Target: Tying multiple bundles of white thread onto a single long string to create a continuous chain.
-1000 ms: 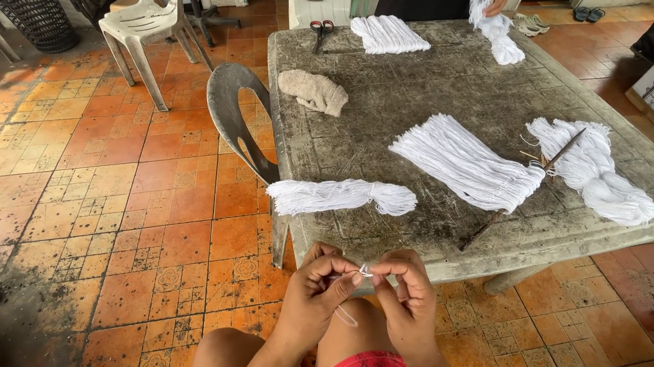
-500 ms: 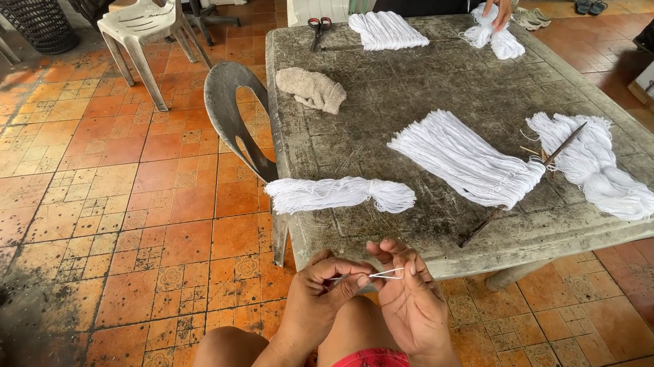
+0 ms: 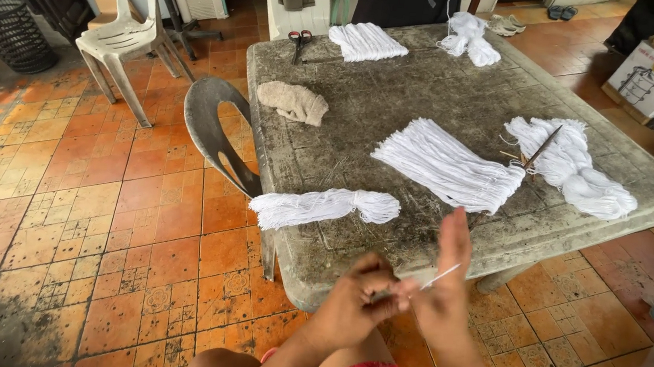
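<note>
Left hand [image 3: 351, 303] pinching one end of white string [image 3: 434, 278], right hand [image 3: 438, 296] fingers spread, low at desk [image 3: 366, 123] edge near tied bundle [image 3: 325, 206]; keep tension, pull straight.

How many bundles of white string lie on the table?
5: front edge, centre, right side, far middle, far right. None seems hidden.

A yarn bundle [image 3: 328, 208] lies on the table [image 3: 366, 123] before a rag [image 3: 293, 101], with scissors [image 3: 300, 41] behind.
</note>
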